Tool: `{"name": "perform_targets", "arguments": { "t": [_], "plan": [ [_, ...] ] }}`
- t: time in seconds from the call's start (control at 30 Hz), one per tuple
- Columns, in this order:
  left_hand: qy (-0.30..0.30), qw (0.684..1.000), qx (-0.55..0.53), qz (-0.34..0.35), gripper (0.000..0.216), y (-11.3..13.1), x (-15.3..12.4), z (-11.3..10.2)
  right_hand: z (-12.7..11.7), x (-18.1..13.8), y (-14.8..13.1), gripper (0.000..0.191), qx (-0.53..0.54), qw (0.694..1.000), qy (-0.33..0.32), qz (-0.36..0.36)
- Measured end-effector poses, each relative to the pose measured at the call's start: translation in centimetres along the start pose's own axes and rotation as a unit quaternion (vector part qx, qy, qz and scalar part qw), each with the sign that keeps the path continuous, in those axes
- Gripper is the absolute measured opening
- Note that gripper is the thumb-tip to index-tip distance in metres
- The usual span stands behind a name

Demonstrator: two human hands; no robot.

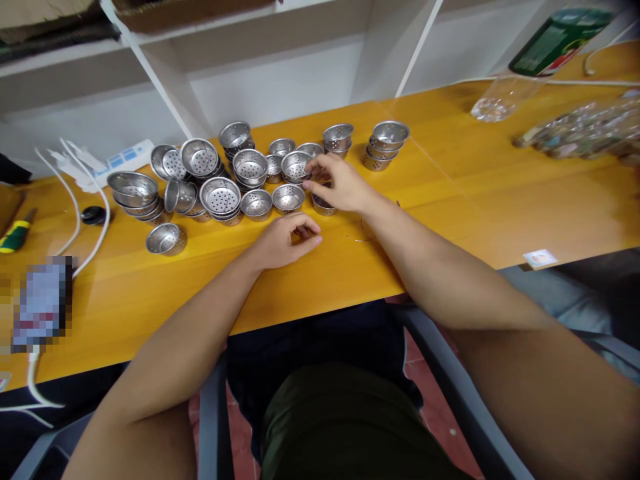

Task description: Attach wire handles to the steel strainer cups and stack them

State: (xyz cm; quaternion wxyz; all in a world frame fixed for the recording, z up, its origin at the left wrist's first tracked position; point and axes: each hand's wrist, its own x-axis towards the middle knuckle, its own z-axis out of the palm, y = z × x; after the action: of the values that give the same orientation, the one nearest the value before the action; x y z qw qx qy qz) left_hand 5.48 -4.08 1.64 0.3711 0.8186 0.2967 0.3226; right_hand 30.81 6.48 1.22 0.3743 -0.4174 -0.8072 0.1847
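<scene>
Small perforated metal cups stand in a crowded group on the wooden table, some stacked. My right hand [340,183] reaches over the group, thumb and fingers apart, at the right rim of a perforated cup [296,165]. Whether the fingertips touch that rim, I cannot tell. Partly hidden below the same hand is another metal cup [324,204]. My left hand [285,241] rests at the table, fingers loosely curled with a gap to the thumb and nothing visible between them. Just beyond it sit two single cups, one [289,198] nearer the right and one [257,204] beside it.
Two cup stacks [387,143] [338,138] stand at the back right. A lone cup [167,239] is at the front left, near a phone [40,303] and white cables. A plastic bottle [545,60] and a clear bag [585,130] lie far right. Shelving [270,73] backs the table.
</scene>
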Motion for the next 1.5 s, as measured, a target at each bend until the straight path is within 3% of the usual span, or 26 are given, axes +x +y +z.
{"name": "perform_targets", "arguments": {
  "t": [0.2, 0.37, 0.43, 0.53, 0.6, 0.67, 0.8, 0.93, 1.1, 1.27, 1.37, 1.5],
  "plan": [
    [0.009, 1.0, -0.004, 0.005, 0.017, -0.2, 0.0, 0.1, -3.0, 0.1, 1.4, 0.076, -0.026, 0.996, 0.069, 0.052],
    [0.003, 1.0, -0.009, 0.011, 0.017, -0.2, -0.1, 0.0, -3.9, -0.2, 3.0, 0.085, 0.065, 0.993, 0.016, 0.101],
    [-0.001, 1.0, -0.005, 0.011, 0.017, -0.1, -0.1, -0.1, -3.5, -0.1, 3.3, 0.087, 0.094, 0.99, 0.034, 0.1],
    [-0.008, 1.0, 0.004, 0.007, 0.019, -0.1, -0.2, -0.4, -3.6, 0.2, 3.3, 0.074, 0.037, 0.989, 0.115, 0.09],
    [-0.013, 1.0, 0.001, 0.008, 0.019, -0.2, -0.2, -0.4, -4.1, 0.3, 3.3, 0.055, -0.029, 0.987, 0.132, 0.085],
    [-0.016, 1.0, -0.008, 0.014, 0.018, -0.3, -0.1, -0.3, -4.6, 0.8, 3.1, 0.046, -0.098, 0.985, 0.1, 0.096],
    [-0.011, 0.999, -0.016, 0.032, 0.017, -0.8, -0.1, 0.0, -4.5, 3.2, 3.4, 0.057, -0.217, 0.958, 0.012, 0.188],
    [-0.01, 0.999, -0.028, 0.032, 0.017, -1.1, -0.2, 0.2, -3.4, 5.4, 5.3, 0.051, -0.221, 0.945, 0.017, 0.242],
    [-0.014, 0.999, -0.03, 0.017, 0.016, -0.9, -0.3, 0.2, -3.5, 4.7, 6.0, 0.041, -0.197, 0.956, 0.069, 0.204],
    [0.037, 0.997, -0.039, 0.059, 0.022, -1.6, -0.3, 0.6, -5.7, 2.0, 1.8, 0.03, -0.203, 0.973, 0.079, 0.081],
    [0.132, 0.987, -0.057, 0.078, 0.055, -3.1, 0.0, 1.0, -6.5, -0.5, -2.1, 0.028, -0.142, 0.986, 0.082, -0.041],
    [0.195, 0.97, -0.064, 0.133, 0.102, -5.0, 0.5, 1.1, -5.9, -4.2, -6.7, 0.029, -0.05, 0.986, -0.011, -0.156]
  ]
}}
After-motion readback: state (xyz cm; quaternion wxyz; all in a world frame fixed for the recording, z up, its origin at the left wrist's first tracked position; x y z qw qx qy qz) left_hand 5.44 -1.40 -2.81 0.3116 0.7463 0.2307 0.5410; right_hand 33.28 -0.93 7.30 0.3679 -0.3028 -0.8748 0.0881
